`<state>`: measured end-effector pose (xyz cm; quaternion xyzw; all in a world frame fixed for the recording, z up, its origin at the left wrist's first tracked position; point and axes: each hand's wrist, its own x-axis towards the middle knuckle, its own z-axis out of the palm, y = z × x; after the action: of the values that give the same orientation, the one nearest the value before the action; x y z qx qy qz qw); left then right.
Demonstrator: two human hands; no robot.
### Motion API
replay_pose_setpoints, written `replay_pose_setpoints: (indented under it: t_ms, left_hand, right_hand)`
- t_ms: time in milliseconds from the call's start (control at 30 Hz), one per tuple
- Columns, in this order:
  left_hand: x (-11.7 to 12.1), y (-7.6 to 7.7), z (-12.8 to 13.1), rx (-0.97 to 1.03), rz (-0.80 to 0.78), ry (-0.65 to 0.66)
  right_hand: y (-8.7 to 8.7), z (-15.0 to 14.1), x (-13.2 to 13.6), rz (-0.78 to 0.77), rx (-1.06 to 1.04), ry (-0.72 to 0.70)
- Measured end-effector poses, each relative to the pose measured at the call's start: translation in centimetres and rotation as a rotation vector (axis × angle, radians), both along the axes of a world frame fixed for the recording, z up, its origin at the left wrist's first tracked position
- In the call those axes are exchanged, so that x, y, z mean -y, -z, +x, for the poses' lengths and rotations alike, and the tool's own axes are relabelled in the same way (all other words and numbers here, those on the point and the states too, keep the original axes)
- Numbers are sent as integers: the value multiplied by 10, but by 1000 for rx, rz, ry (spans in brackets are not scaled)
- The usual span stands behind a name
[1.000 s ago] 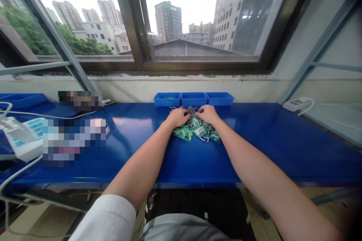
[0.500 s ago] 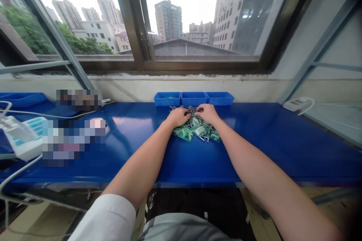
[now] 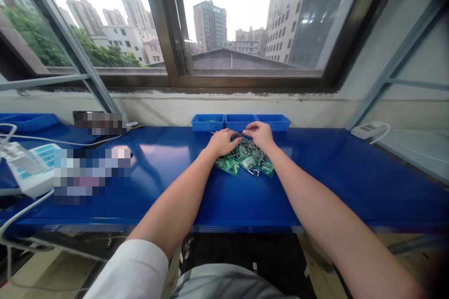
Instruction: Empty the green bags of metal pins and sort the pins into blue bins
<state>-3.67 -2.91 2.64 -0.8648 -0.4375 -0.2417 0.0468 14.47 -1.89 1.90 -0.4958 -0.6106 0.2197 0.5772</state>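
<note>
A loose heap of thin metal pins or screws (image 3: pixel 257 153), mixed with small green bags (image 3: pixel 228 165), lies on the blue table. My left hand (image 3: pixel 224 143) rests over the heap's left side, its thumb apart from the fingers and nothing plainly held. Above the far right part of the heap is my right hand (image 3: pixel 260 135), thumb and fingertips drawn together in a pinch. Whatever those fingertips hold is too small to make out. Pins show between the two hands.
Three joined blue bins (image 3: pixel 240 122) stand behind the heap, with something green in the left one. A white power strip (image 3: pixel 33 168) with cables lies at the left, and another white socket block (image 3: pixel 370 130) at the back right. Metal frame posts (image 3: pixel 375 93) rise beside the window.
My right hand has lifted slightly and moved a little away from me toward the bins, uncovering more pins. The left hand has shifted slightly, staying on the heap.
</note>
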Motion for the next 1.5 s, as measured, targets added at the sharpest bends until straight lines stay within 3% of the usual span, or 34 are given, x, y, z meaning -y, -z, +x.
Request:
replay_pose_setpoints:
  t_ms: [267, 467, 767, 1000, 1200, 1267, 1367, 1500]
  left_hand:
    - [6, -8, 9, -48, 83, 76]
    - [5, -7, 7, -66, 19, -42]
    - [4, -5, 5, -73, -37, -59]
    - [3, -2, 3, 140, -9, -114]
    - [-6, 4, -1, 162, -30, -142]
    - [-7, 5, -2, 163, -38, -140]
    - [-7, 5, -2, 169, -42, -133]
    - [-6, 4, -2, 166, -42, -128]
  right_hand:
    - [-8, -15, 4, 50, -164, -50]
    - [-6, -10, 11, 70, 134, -100]
    - [-11, -7, 22, 78, 250, -104]
    - [-3, 12, 1, -81, 34, 132]
    - [4, 43, -18, -145, -195, 338]
    - [3, 50, -20, -183, -287, 343]
    - [0, 58, -20, -228, -401, 241]
    - [-1, 58, -17, -204, -363, 167]
